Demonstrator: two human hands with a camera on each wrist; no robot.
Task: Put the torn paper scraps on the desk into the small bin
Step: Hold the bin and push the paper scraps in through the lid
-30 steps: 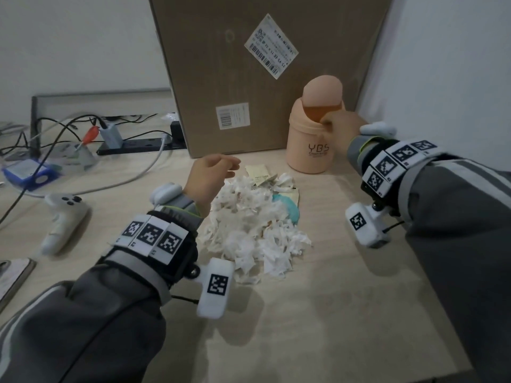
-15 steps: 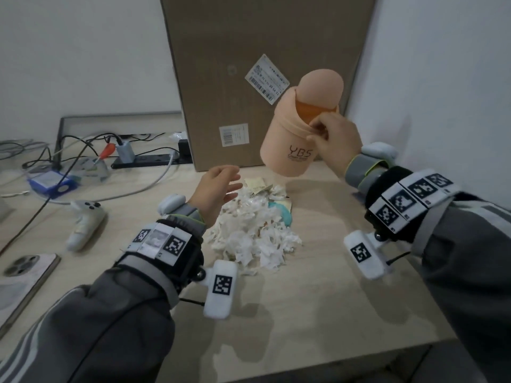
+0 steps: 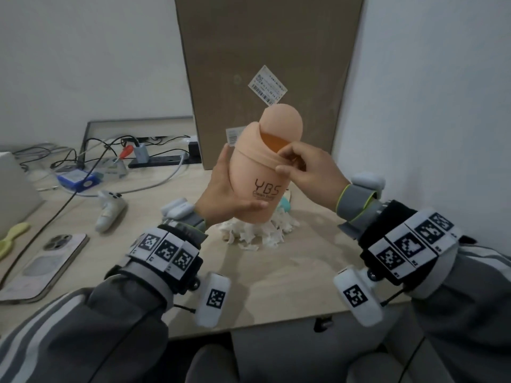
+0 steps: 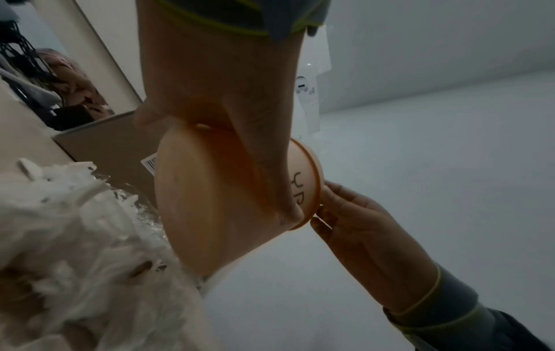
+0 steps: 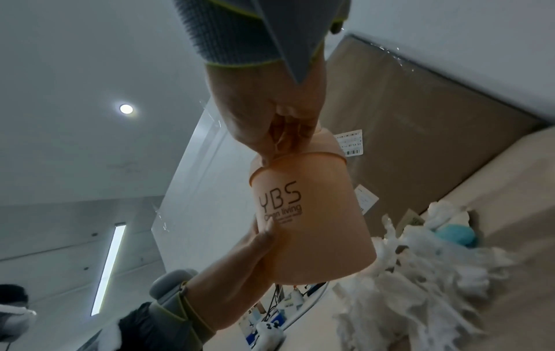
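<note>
The small peach bin (image 3: 262,172) with a domed swing lid and "YBS" lettering is held in the air, tilted, above the pile of white torn paper scraps (image 3: 260,230) on the desk. My left hand (image 3: 224,194) grips the bin's lower body from the left, thumb across the front. My right hand (image 3: 304,170) pinches the rim of the lid collar at the orange opening. The left wrist view shows the bin (image 4: 228,201) with the scraps (image 4: 75,249) below it. From the right wrist the bin (image 5: 306,213) shows beside the scraps (image 5: 435,268).
A tall cardboard box (image 3: 265,78) leans on the wall behind the bin. A teal object (image 3: 284,205) lies in the scraps. To the left lie a white controller (image 3: 110,211), a phone (image 3: 47,264), a blue box (image 3: 77,181) and cables. The desk's front edge (image 3: 276,319) is near.
My right hand has carried the bin from the back of the desk up and toward me. My left hand rose from the scraps and took hold of the bin's body.
</note>
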